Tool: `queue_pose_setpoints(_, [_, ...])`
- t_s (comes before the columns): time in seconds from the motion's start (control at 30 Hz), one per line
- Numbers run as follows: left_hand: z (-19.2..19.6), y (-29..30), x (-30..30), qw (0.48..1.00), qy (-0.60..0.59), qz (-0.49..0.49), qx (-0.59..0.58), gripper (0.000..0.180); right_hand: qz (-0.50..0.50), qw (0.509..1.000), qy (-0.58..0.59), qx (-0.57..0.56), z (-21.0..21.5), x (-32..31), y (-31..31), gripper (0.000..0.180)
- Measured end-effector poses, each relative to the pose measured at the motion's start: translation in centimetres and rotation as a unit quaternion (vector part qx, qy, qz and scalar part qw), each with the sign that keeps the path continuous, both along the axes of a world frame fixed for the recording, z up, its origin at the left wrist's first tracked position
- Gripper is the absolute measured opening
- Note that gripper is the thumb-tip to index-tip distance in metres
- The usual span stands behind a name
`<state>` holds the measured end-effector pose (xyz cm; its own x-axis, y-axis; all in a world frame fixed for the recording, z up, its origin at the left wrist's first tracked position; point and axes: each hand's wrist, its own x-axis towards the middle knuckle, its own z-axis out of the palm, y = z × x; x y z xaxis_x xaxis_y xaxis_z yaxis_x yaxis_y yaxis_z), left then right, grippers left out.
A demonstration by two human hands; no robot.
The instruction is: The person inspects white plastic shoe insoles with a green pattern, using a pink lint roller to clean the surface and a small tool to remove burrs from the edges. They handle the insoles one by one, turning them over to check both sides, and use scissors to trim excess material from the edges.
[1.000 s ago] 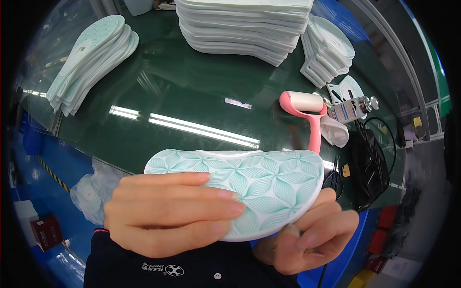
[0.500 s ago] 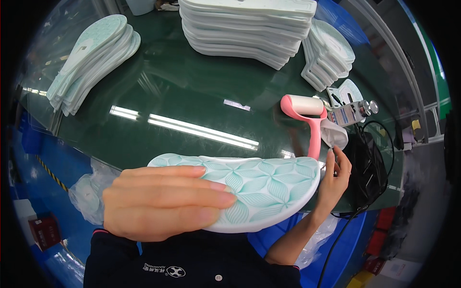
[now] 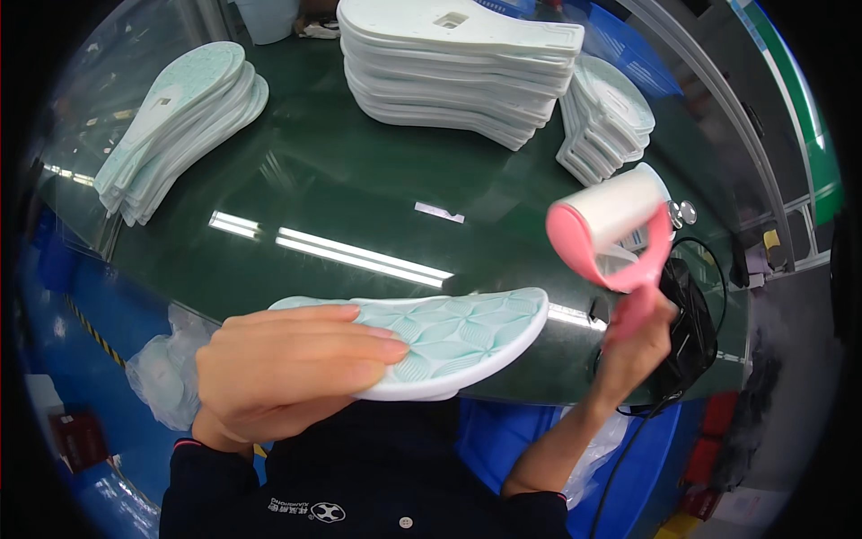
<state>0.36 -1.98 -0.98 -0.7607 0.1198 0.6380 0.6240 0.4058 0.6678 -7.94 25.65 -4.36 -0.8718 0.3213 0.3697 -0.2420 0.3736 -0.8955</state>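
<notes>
My left hand [image 3: 287, 359] is closed on a white, rounded plastic panel [image 3: 471, 332] with a pale green petal pattern, fingers on top. The panel is held tilted over the near edge of the table, and its left part is hidden by the hand. My right hand [image 3: 639, 346], to the right of the panel, grips the handle of a pink lint roller [image 3: 620, 211]. Its white roll is raised above the table, apart from the panel. Behind the roller a bottle with shiny metal caps [image 3: 682, 213] is mostly covered.
Stacks of similar panels stand on the dark green table [image 3: 341, 216]: at far left [image 3: 180, 117], far middle [image 3: 449, 94] and far right [image 3: 606, 112]. A black bag [image 3: 696, 314] with a cable lies at right. A blue bin [image 3: 503, 440] is below the near edge.
My right hand has taken hold of the lint roller and lifted it off the table. The panel in my left hand has shifted left and tipped flatter.
</notes>
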Motion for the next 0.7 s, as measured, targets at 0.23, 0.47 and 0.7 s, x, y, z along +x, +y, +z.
queue_pose_setpoints(0.23, [0.1, 0.5, -2.1, 0.997, 0.039, -0.029, -0.059, 0.016, 0.343, 0.875, 0.293, 0.178, 4.6, 1.4, -3.4, 0.054])
queue_pose_setpoints(0.47, [-0.4, -0.9, -2.2, 0.999, 0.019, -0.026, -0.034, 0.018, 0.243, 0.932, 0.177, 0.202, 3.4, 0.6, 1.9, 0.058])
queue_pose_setpoints(0.7, [0.6, -0.4, -2.4, 0.997, 0.056, -0.037, -0.04, 0.014, 0.327, 0.914, 0.223, 0.083, 4.3, 0.6, -2.3, 0.052])
